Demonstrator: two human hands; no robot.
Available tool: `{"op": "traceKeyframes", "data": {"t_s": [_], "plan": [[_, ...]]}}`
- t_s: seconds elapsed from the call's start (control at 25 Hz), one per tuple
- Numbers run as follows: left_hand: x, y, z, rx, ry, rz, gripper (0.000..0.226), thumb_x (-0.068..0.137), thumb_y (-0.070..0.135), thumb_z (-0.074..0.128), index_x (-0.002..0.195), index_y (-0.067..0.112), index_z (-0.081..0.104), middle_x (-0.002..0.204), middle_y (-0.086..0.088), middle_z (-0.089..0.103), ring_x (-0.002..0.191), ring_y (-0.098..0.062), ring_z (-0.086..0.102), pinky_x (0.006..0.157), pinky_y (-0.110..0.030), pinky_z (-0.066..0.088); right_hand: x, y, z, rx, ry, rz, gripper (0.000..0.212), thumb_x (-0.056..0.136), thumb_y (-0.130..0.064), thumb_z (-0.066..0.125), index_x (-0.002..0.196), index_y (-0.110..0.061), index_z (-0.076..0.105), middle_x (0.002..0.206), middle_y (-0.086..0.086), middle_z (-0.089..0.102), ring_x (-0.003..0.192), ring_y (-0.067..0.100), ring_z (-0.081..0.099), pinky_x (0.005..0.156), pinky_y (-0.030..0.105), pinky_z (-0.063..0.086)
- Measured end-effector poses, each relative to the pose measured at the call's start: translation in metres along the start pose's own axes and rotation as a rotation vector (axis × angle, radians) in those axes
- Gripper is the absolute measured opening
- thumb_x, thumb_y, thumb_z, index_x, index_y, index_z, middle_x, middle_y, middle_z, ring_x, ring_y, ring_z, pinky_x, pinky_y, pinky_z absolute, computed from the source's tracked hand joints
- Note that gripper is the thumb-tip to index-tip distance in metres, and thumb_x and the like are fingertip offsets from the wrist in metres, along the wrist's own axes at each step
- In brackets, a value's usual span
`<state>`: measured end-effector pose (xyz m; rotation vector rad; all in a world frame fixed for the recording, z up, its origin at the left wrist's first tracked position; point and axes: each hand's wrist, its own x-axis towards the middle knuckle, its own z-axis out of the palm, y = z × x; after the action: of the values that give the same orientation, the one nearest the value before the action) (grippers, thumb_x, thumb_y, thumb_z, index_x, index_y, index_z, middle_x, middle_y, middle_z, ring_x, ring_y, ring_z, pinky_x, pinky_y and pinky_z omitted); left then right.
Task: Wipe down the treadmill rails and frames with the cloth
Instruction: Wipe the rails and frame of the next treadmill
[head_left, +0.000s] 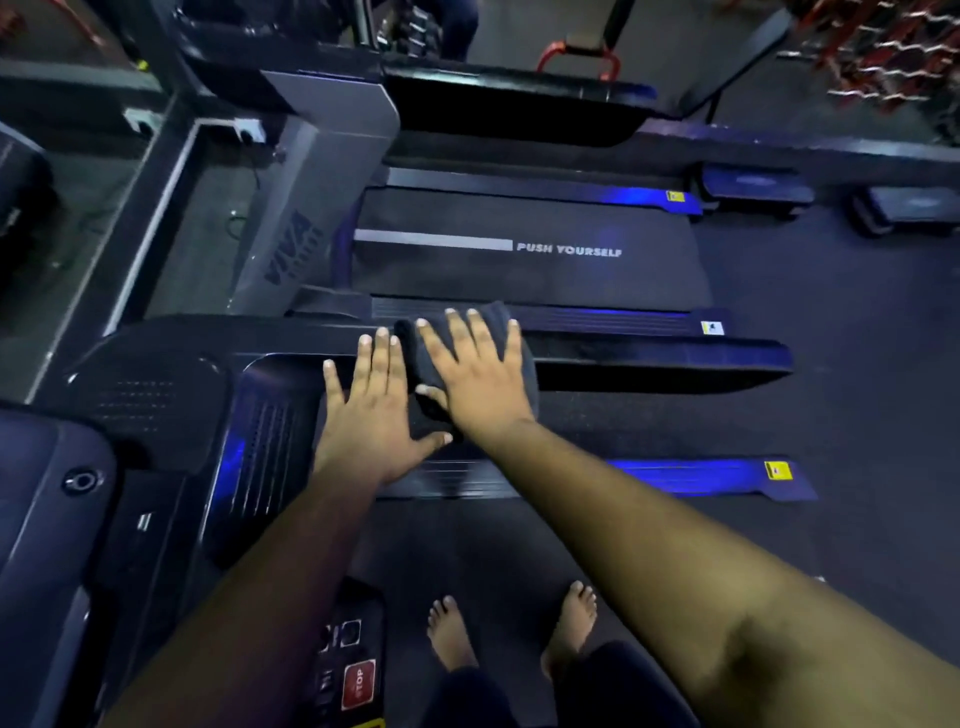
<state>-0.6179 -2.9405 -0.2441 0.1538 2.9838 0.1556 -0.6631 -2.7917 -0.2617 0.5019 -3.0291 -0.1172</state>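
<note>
A dark folded cloth (415, 353) lies over the black handrail (649, 358) of the treadmill I stand on. My right hand (475, 371) presses flat on top of the cloth with straight, spread fingers. Beside it, my left hand (371, 410) rests flat against the rail and the cloth's left edge, fingers straight, thumb stretched out under the cloth. The rail runs on to the right past both hands. The treadmill's console (156, 405) sits left of my hands.
A second treadmill with a belt reading PUSH YOURSELF (569, 250) stands just beyond the rail. Blue-lit side rails (701, 475) run to the right. A red STOP button (358, 683) is near my bare feet (452, 634). Step platforms (758, 187) sit on the floor at right.
</note>
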Motion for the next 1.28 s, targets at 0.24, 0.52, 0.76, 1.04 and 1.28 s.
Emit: {"op": "traceKeyframes", "data": {"t_s": [0.24,0.52,0.76,1.04,1.28], "plan": [[0.0,0.0,-0.005,0.019,-0.01,0.005,0.121,0.079,0.087,0.035,0.154,0.01,-0.021,0.164,-0.005,-0.025,0.151,-0.02,-0.024,0.117,-0.063,-0.013,-0.028,0.089,0.002,-0.06,0.047,0.066,0.081,0.087,-0.072,0.04,0.153,-0.026,0.032,0.149,0.009,0.046,0.142,0.03,0.038,0.117,0.063,0.018],[-0.001,0.003,-0.002,0.122,0.016,0.054,0.121,0.079,0.086,0.035,0.156,0.006,-0.012,0.166,-0.008,-0.015,0.153,-0.02,-0.015,0.118,-0.063,-0.012,0.028,0.042,-0.018,0.03,-0.08,-0.25,0.081,0.092,-0.071,0.037,0.158,-0.031,0.012,0.152,0.012,0.04,0.133,0.034,0.044,0.104,0.054,0.035],[0.005,0.03,-0.018,0.129,0.019,0.202,0.115,0.08,0.085,0.031,0.157,0.011,-0.011,0.165,-0.003,-0.018,0.153,-0.017,-0.015,0.116,-0.062,-0.016,-0.051,0.166,0.012,-0.018,0.105,0.039,0.079,0.083,-0.069,0.057,0.15,-0.032,0.036,0.145,0.007,0.05,0.136,0.028,0.046,0.112,0.056,0.028],[0.083,0.109,-0.032,0.328,-0.044,0.607,0.111,0.084,0.083,0.031,0.155,0.013,-0.019,0.164,-0.002,-0.024,0.151,-0.015,-0.02,0.116,-0.065,-0.014,-0.078,0.152,0.043,0.406,0.293,0.841,0.084,0.087,-0.068,0.034,0.158,-0.031,0.007,0.167,0.006,-0.005,0.154,0.032,-0.003,0.108,0.077,0.007],[0.131,0.122,-0.017,0.378,-0.101,0.984,0.112,0.081,0.089,0.024,0.159,0.013,0.001,0.168,-0.005,-0.003,0.155,-0.021,0.0,0.122,-0.056,-0.001,-0.036,0.132,0.037,1.03,0.741,1.264,0.071,0.096,-0.051,0.039,0.156,-0.029,0.008,0.163,0.0,-0.019,0.149,0.011,-0.023,0.12,0.04,0.001]]}}
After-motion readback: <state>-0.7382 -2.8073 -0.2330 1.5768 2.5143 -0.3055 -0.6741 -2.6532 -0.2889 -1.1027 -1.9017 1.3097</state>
